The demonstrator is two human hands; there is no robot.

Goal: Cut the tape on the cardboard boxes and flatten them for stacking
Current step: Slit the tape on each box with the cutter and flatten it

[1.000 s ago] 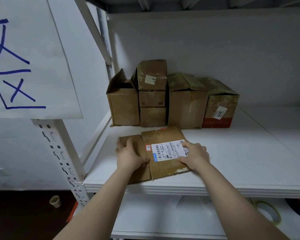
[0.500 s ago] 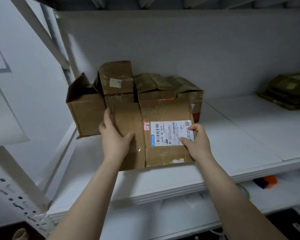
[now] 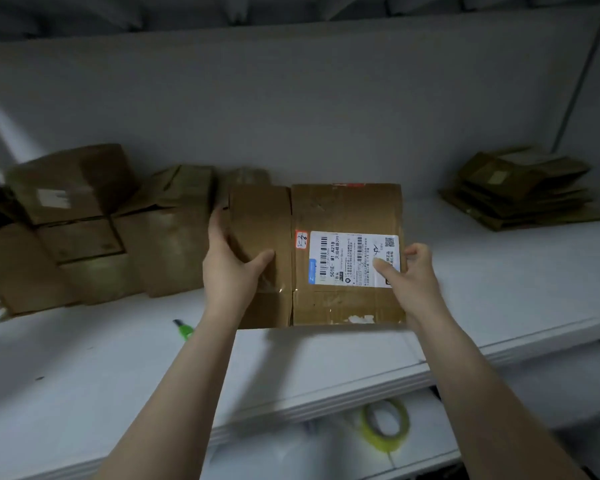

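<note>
Bare left grip [image 3: 230,269], right grip [image 3: 413,282]

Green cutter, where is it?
In the head view the green cutter lies on the white shelf, just left of the left forearm, near the upright boxes.

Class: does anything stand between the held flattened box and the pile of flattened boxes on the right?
Nothing visible does. The shelf between the flattened box and the pile shows only bare white board; the standing boxes and green cutter lie to its left.
</note>
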